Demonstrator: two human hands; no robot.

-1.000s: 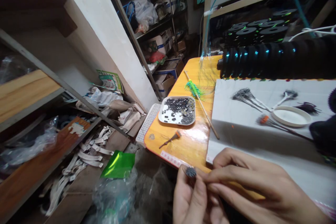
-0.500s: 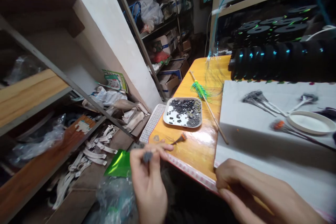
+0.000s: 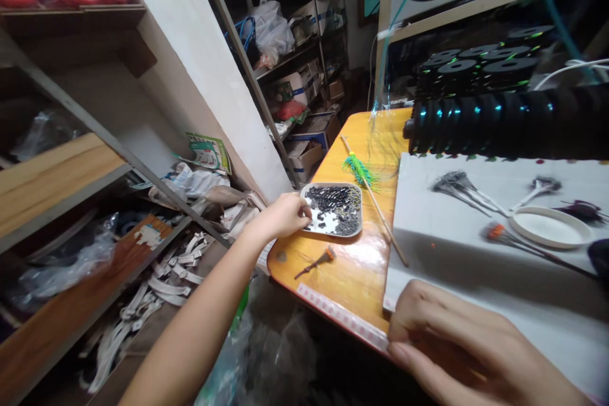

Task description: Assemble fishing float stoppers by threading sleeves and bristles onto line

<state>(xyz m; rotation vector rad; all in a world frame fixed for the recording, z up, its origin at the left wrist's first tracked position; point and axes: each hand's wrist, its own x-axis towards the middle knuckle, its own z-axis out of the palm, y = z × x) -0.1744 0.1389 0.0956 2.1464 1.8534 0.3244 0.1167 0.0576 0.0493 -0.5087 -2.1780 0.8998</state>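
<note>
- The left hand (image 3: 288, 214) is now at the left side of the white tray (image 3: 335, 235); half a second ago it is short of the tray, over the near edge of the yellow table (image 3: 288, 255).
- Its fingers bend down over the tray's left rim, the tips among or just above the small black pieces (image 3: 328, 195). Whether they pinch one cannot be told.
- The dark bristly bundle seen in that hand in both earlier pictures does not show now; the hand may hide it.
- The right hand (image 3: 469, 327) remains near the table's front edge, beside the white board (image 3: 419, 221). Its fingers curl inward with the thumb close to them, and what they hold, if anything, is out of sight.
- A second ago both hands meet around the bundle; now they are well apart. The work in hand seems to have passed to the left hand alone and to the loose pieces.
- The black pieces lie in the tray, dense toward the back and right, sparser near the fingers.
- The orange-tipped bundle (image 3: 326, 256) lies unmoved on the table in front of the tray, touched by neither hand.
</note>
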